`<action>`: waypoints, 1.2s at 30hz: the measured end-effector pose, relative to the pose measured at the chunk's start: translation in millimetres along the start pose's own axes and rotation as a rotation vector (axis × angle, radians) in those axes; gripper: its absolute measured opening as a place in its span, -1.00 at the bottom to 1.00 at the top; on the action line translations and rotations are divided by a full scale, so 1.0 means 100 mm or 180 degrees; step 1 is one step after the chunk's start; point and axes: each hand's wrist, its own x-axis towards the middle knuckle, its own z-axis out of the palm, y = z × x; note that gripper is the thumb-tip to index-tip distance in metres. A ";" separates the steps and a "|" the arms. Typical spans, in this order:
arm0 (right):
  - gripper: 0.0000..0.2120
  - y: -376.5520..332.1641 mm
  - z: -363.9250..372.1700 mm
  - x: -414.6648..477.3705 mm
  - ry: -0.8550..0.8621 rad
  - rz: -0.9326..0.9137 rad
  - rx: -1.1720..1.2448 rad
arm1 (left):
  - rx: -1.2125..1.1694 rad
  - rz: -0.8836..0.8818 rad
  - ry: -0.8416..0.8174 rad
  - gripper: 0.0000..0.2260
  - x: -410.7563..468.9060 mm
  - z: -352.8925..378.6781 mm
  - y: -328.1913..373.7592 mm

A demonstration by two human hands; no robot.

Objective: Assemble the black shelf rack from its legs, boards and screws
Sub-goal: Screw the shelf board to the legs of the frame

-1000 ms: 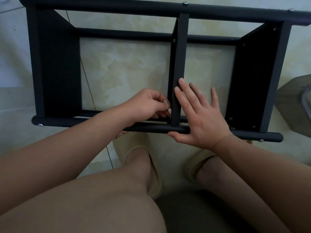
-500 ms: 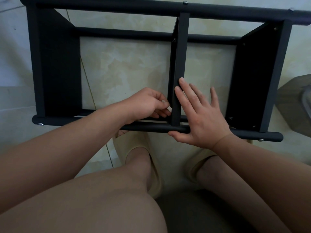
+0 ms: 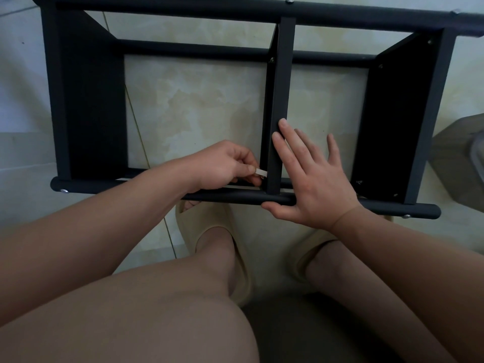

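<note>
The black shelf rack (image 3: 86,100) lies on its side on the tiled floor, with three boards standing between round legs. My left hand (image 3: 222,166) pinches a small pale flat tool (image 3: 261,172) against a screw at the foot of the middle board (image 3: 281,87). My right hand (image 3: 311,179) lies flat with straight fingers on the middle board, thumb under the near leg (image 3: 125,188). Screw heads (image 3: 63,190) show at the leg ends.
My knees and two beige slippers (image 3: 214,231) sit right below the rack. A grey-brown object (image 3: 461,158) stands at the right edge. The far leg (image 3: 183,7) runs along the top of the view. Pale floor tiles surround everything.
My left hand has drawn slightly left, so the pale tool between its fingers now shows. My right hand and the rack stay where they were.
</note>
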 end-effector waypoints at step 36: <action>-0.31 0.66 -1.03 0.81 0.0239 0.0720 0.0137 | 0.2836 0.0574 0.1627 -0.91 -0.03 -1.02 1.37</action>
